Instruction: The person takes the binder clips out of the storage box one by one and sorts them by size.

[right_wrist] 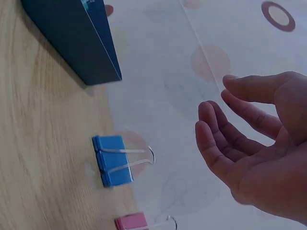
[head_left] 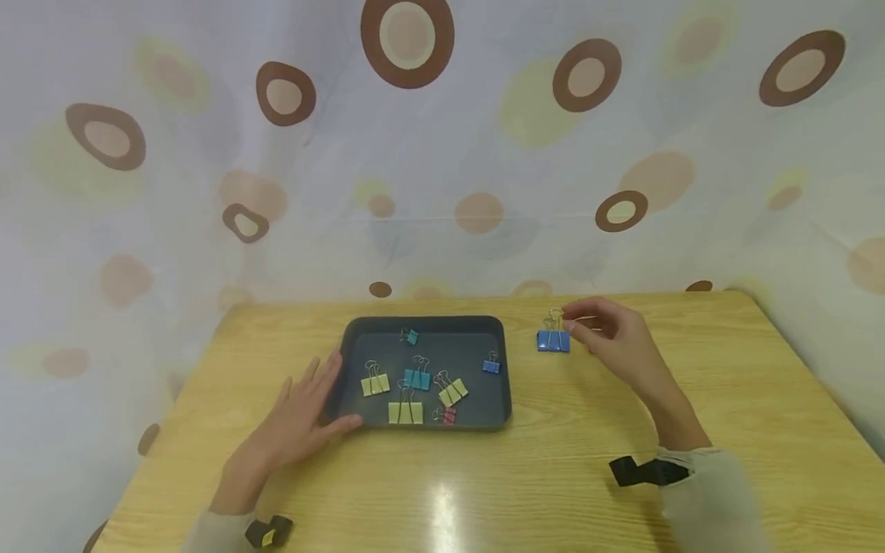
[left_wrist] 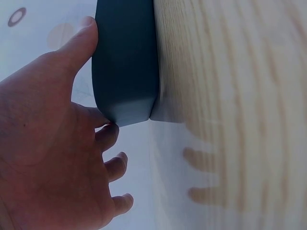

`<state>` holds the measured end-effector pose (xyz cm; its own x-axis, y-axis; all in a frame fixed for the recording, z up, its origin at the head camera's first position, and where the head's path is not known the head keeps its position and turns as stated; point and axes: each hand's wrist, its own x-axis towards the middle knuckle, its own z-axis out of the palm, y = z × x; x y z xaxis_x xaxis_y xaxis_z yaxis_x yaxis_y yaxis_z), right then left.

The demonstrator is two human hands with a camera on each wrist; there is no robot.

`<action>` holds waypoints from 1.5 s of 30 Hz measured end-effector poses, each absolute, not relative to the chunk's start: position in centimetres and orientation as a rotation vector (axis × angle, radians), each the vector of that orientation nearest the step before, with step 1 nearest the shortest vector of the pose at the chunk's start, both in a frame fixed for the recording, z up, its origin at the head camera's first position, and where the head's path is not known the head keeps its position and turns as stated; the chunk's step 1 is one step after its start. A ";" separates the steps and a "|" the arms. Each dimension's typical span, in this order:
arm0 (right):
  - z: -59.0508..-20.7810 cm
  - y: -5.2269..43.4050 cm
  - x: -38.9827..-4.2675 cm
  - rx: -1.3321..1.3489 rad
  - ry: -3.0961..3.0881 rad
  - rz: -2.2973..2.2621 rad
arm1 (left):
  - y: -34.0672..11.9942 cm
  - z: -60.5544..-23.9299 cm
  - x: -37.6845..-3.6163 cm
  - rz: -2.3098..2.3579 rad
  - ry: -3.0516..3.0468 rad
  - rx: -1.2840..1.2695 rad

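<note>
The head view looks forward and down over the whole tabletop [head_left: 553, 476]. The left wrist view sits close against the dark tray [left_wrist: 125, 57]. The right wrist view, also close, shares that tray's corner [right_wrist: 76, 43].

I see a light wooden table [head_left: 484, 491] with a glare spot at six o'clock. A pale curtain [head_left: 442, 153] printed with brown and tan rings hangs from nine through three o'clock.
</note>
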<state>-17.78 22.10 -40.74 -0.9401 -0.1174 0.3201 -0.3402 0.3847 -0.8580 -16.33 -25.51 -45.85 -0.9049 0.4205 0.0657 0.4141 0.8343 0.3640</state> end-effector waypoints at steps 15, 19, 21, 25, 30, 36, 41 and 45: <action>-43.1 11.2 -16.3 0.758 -2.546 1.549 | -25.5 -45.6 -16.5 0.615 3.004 0.729; -43.7 9.0 -15.8 0.801 -2.561 1.501 | -25.6 -45.6 -16.4 0.612 2.996 0.712; -43.9 8.1 -15.6 0.811 -2.560 1.459 | -25.5 -45.4 -16.4 0.594 2.987 0.693; -44.6 6.4 -15.4 0.832 -2.584 1.403 | -25.5 -45.3 -16.4 0.594 2.993 0.706; -45.1 4.7 -15.2 0.816 -2.658 1.373 | -25.5 -45.5 -16.3 0.629 3.010 0.739; -45.6 3.7 -15.5 0.769 -2.733 1.335 | -25.5 -45.5 -16.2 0.618 2.983 0.694; -45.8 3.1 -16.4 0.753 -2.833 1.258 | -25.6 -45.6 -16.3 0.605 2.971 0.674; -46.2 2.3 -16.9 0.758 -2.886 1.128 | -25.6 -45.7 -16.3 0.609 2.971 0.674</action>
